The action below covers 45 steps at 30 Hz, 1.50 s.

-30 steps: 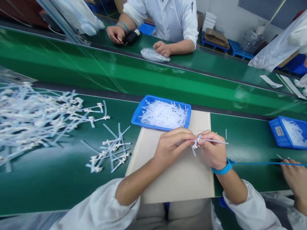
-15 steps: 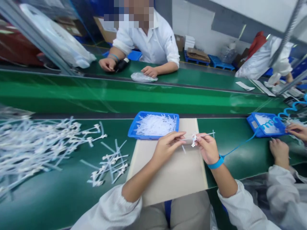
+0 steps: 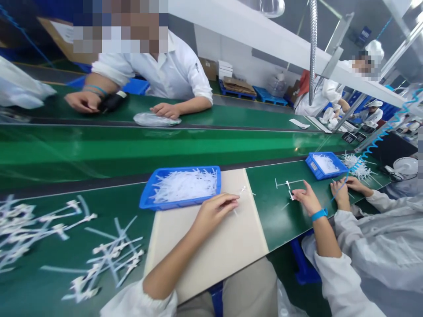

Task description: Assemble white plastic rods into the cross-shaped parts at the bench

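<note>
Over the beige board, my left hand is closed, its fingertips pinching a small white plastic fitting with thin translucent strips. My right hand, wearing a blue wristband, is stretched out over the green table to the right. Its index finger and thumb are apart, and the fingertips are at another white plastic fitting with a thin rod ending in a crossbar. A short translucent strip lies beside that. The blue tray behind my left hand contains many thin white strips.
Similar fittings with strips lie in a small heap and a larger pile at left. A second blue tray stands near a co-worker's hands at right. Across the green divider, another person's hand rests on a plastic bag.
My hands have moved apart: the right has gone right, off the board, to a fitting on the table. The left stays over the board, pinching a fitting. The view has turned right.
</note>
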### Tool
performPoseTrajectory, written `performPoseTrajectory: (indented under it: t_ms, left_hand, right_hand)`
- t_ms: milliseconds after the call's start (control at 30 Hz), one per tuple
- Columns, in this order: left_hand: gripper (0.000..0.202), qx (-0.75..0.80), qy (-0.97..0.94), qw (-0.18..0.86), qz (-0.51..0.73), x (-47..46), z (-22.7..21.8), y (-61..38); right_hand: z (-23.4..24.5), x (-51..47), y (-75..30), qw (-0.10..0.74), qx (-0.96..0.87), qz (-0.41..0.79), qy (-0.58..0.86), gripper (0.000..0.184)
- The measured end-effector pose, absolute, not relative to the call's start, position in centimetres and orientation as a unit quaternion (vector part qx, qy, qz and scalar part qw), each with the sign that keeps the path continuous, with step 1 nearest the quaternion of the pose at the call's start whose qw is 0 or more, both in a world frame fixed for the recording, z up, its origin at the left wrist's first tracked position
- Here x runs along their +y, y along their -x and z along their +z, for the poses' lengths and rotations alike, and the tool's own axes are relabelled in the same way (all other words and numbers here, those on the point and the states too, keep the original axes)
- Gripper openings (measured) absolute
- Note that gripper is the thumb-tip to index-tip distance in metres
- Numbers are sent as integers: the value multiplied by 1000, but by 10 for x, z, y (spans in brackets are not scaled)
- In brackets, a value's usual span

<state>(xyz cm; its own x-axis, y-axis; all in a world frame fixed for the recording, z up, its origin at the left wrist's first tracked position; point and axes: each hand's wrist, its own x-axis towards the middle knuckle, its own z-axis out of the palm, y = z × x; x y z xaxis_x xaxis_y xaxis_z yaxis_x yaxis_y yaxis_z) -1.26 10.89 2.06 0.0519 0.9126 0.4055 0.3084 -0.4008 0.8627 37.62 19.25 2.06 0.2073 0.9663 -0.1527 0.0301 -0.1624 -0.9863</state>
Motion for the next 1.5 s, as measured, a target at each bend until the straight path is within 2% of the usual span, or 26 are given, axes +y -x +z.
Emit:
performPoseTrajectory:
  t_ms: [67,133,300,400,533,700,900,1033,1200,1333,1500]
  left_hand:
    - [19,465,-631,332,525,109,21,12]
    - [20,469,-588,374,543,110,21,12]
    - [22,468,-529,411,577,109,24,11]
    - [21,451,-542,384,597,109,27,12]
    - [17,447,-563,310,622,109,30,15]
    - [15,446,-636,208,594,113,23,21]
    - [25,474,-692,182,514,111,14,27]
    - [33,514,-659,195,513,107,19,26]
    - [27,541,-569,301,541,105,25,21]
    - [26,519,-500,388,575,104,29,15]
    - [15,524,-471,411,578,102,38,11]
  right_hand:
    - [25,178,-378,511,-429,448,596,126]
    - [31,163,-369,527,-446,442,572,118]
    - [49,144,-295,488,-502,557,448,67]
    - [53,153,-241,428,-542,614,382,47]
    - [51,177,-189,312,-623,639,327,40]
    - [40,200,-160,311,-632,641,305,28]
    - [23,205,-161,303,-605,679,284,30]
    - [27,204,-167,382,-562,677,284,46]
    - [37,200,-167,455,-570,625,278,64]
    - [41,191,-164,461,-606,594,261,73]
    - [40,181,-161,455,-639,566,255,81]
